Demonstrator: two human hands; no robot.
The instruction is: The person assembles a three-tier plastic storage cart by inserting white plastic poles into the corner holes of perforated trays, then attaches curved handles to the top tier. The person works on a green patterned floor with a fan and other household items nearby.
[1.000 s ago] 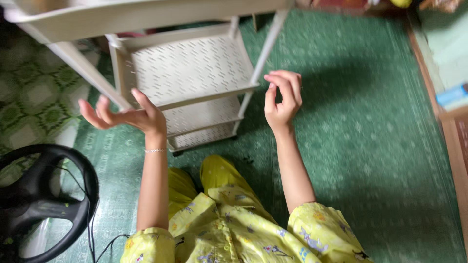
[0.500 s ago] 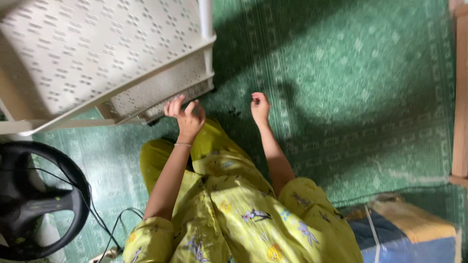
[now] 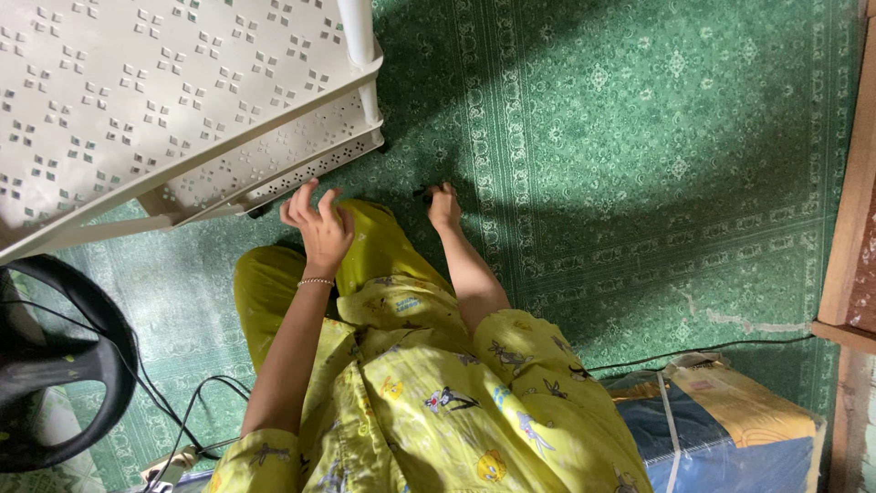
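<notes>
At the far left we see a black ring-shaped object (image 3: pixel 50 365) lying on the floor, with thin black cables (image 3: pixel 182 415) trailing from beside it toward the lower edge; above it a cream plastic shelf rack (image 3: pixel 137 100) with punched patterns fills the upper left, its tiers tilted in view and a white upright post (image 3: pixel 359 46) standing at its right corner; the rack's lowest tier (image 3: pixel 301 169) sits close above the green patterned floor mat (image 3: pixel 639 137).

Moving right, our left hand (image 3: pixel 318 228) is raised just below the front edge of that lowest tier, near it though we cannot tell whether a fingertip touches it; the fingers are spread and loosely curled, gripping nothing, and a thin bracelet (image 3: pixel 315 282) circles the wrist; beneath the hand lie our knees in yellow printed clothing (image 3: pixel 429 393).

Further right, our right hand (image 3: pixel 444 208) reaches down to the mat just beyond the knee; the fingers are bent inward at a small dark object (image 3: pixel 422 193) on the mat, but it is too small for us to tell whether they pinch it or merely rest beside it.

At the lower right a blue and yellow wrapped bundle (image 3: pixel 730 429) lies on the mat, a black cable (image 3: pixel 712 351) running past it; a wooden frame (image 3: pixel 849 228) borders the right edge.
</notes>
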